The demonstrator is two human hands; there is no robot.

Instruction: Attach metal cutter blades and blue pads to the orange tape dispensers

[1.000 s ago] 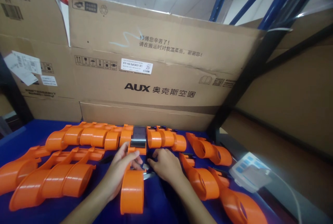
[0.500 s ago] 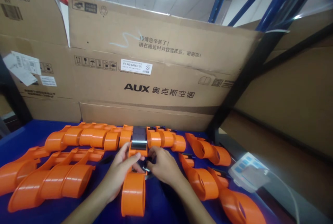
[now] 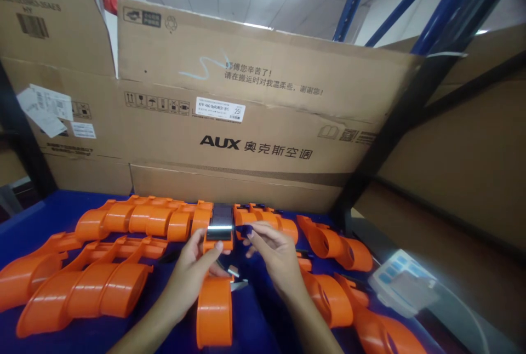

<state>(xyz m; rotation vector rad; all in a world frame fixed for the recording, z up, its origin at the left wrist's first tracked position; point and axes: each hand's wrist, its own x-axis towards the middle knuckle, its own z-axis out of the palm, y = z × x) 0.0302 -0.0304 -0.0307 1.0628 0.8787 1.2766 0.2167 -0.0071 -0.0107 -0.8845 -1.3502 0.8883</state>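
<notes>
My left hand (image 3: 195, 261) is closed around an orange plastic tape dispenser (image 3: 213, 310), thumb on its front. A dark plate with a shiny toothed metal edge (image 3: 219, 232) shows at its far end. The round orange hub points toward me. My right hand (image 3: 273, 252) is just right of the dispenser, with thumb and forefinger pinching a small dark blue piece (image 3: 245, 230) beside the toothed edge. Below the left fingertips, a small light metal piece (image 3: 234, 270) shows by the hub; how it is attached cannot be made out.
Several similar orange dispensers (image 3: 88, 288) lie in rows on the blue table cover (image 3: 164, 310) to the left, behind and to the right. A white box with blue marks (image 3: 405, 283) and a cable stands at right. Cardboard (image 3: 255, 184) walls the back, beside a dark post (image 3: 382, 135).
My right hand has moved up and away from the small metal piece below the toothed edge and now pinches a dark blue piece. My left hand keeps its hold; the view has shifted slightly.
</notes>
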